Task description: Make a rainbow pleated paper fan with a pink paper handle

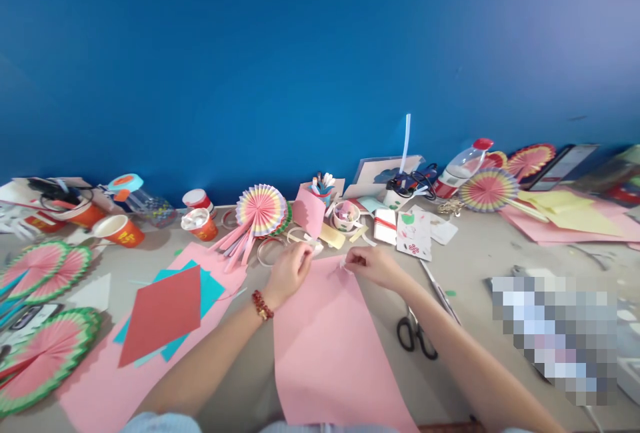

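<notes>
A long sheet of pink paper [325, 339] lies before me on the table, running toward my body. At the left corner of its far edge is my left hand [293, 273], fingers curled closed; what they may hold is hidden. My right hand [373, 266] pinches a small whitish scrap [343, 265] over the far right corner, its exact kind too small to tell. Just beyond my left hand is a pale ring-shaped roll [300, 236]. Black-handled scissors [417, 338] lie partly under my right forearm.
Red paper [163, 313] and blue sheets lie on more pink paper at left. Folded paper fans [259, 209], paper cups [120, 229], a bowl [346, 217] and a bottle [463, 169] line the blue wall. A utility knife [440, 293] and a blurred-out device [555, 339] are at right.
</notes>
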`<move>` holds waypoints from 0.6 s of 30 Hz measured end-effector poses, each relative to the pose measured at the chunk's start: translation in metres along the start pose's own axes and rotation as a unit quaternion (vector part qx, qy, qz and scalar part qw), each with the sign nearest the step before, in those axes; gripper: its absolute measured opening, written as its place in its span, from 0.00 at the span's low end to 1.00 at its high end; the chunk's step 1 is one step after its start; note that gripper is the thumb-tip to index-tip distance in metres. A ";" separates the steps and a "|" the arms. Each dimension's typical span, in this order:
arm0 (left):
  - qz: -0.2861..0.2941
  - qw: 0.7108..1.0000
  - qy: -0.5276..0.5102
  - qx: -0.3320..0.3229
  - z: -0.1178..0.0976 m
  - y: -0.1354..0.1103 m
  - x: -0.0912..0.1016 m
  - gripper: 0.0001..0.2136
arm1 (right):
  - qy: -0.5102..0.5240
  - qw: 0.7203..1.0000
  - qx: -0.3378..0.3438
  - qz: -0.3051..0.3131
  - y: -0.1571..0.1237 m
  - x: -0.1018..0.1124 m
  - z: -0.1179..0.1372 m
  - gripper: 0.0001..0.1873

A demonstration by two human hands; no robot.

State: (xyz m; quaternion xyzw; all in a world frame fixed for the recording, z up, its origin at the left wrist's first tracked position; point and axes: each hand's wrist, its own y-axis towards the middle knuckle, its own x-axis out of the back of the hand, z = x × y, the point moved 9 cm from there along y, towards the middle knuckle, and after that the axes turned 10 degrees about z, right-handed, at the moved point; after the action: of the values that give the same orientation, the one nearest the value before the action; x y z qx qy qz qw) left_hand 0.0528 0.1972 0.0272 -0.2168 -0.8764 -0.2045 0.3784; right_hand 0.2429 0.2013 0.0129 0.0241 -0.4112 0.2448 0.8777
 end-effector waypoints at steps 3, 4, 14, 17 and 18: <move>0.015 0.997 -0.072 0.027 0.008 -0.007 -0.003 0.09 | 0.036 0.999 0.018 0.009 0.006 -0.007 0.005 0.05; 0.026 0.995 -0.092 0.032 0.009 -0.010 -0.007 0.09 | 0.046 0.999 0.024 0.012 0.008 -0.012 0.007 0.05; 0.085 0.991 -0.089 0.051 0.003 -0.044 -0.026 0.11 | 0.031 0.997 0.070 0.031 0.015 -0.067 0.044 0.08; 0.096 0.993 -0.041 0.047 0.009 -0.052 -0.014 0.12 | -0.035 0.998 0.049 -0.023 0.015 -0.044 0.040 0.09; 0.110 0.993 -0.027 0.035 0.008 -0.054 -0.011 0.12 | -0.062 0.996 0.040 -0.048 0.016 -0.035 0.039 0.10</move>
State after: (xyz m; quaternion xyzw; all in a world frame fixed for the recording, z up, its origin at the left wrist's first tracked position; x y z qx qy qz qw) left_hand 0.0261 0.1539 0.0036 -0.3034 -0.8638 -0.1246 0.3824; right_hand 0.1887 0.1916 0.0105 0.0938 -0.4530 0.2168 0.8597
